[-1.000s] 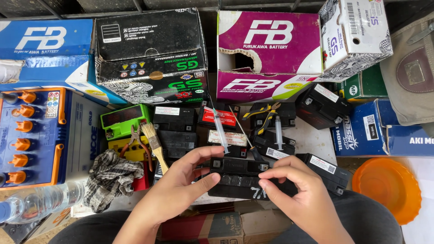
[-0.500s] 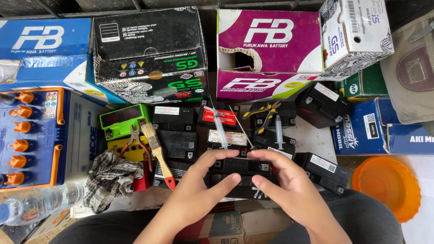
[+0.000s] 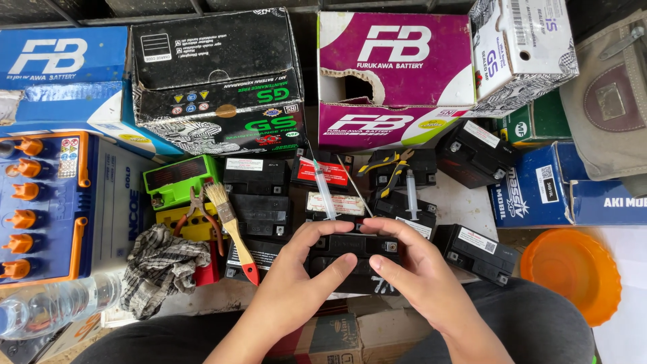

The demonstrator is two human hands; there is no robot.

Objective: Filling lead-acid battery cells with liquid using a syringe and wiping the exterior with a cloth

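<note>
Both hands have closed in on the small black battery (image 3: pixel 354 259), which sits at 6 o'clock just above the person's knees. The left hand (image 3: pixel 296 283) now wraps its left end, fingers curled, thumb pressed on the front. The right hand (image 3: pixel 414 276) cups the right end (a second ago it lay lower). So the battery looks held steady. The paintbrush (image 3: pixel 231 226) at 9 o'clock has not moved.

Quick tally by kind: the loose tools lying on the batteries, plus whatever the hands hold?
Clear plastic syringes: 2
Wooden-handled paintbrush: 1
Pliers, red-handled and yellow-and-black-handled: 2
Black rectangular battery, in the grip of left hand and right hand: 1
Total: 6
</note>
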